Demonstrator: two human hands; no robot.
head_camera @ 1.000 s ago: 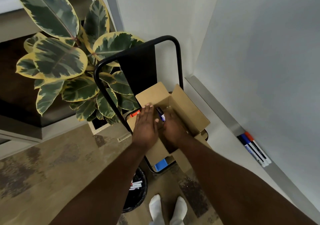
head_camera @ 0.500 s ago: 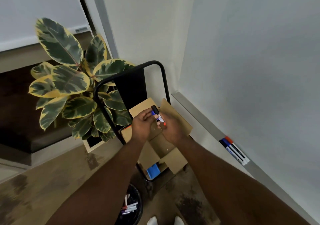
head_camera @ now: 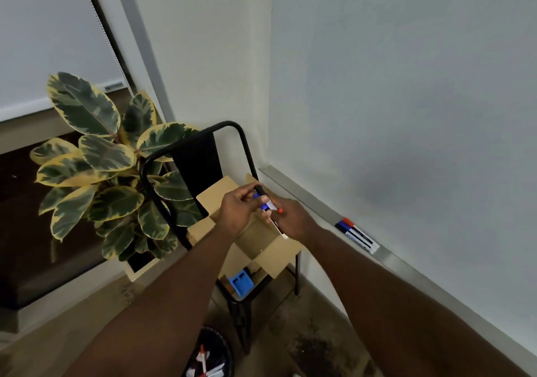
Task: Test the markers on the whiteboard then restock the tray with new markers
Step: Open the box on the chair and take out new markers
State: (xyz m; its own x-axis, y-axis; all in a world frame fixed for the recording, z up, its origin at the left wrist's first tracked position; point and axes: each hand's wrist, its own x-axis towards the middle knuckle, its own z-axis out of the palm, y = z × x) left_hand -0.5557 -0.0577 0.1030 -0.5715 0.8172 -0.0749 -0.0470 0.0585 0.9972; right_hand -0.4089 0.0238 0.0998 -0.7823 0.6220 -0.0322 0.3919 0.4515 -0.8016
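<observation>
Evidently the restocking step is in hand; the person holds a small bunch of new markers just above an open cardboard box, which sits on the seat of a black chair near the left end of the whiteboard. The left hand pinches the bunch near its black cap, fingers curled in; the right hand has its fingers curled round the lower ends. A black cap, a blue band and a red tip show; how many markers the bunch holds cannot be told.

Three markers lie side by side on the tray, along its left stretch and well apart from the hands; whether these are fresh ones cannot be told. A dark bin by the chair's front legs holds loose markers, probably the rejects; a leafy plant stands behind the chair.

The next move likely calls for carrying the bunch rightward to the tray and laying each marker lengthwise beside those three, flat against the lip so that none rolls off.
</observation>
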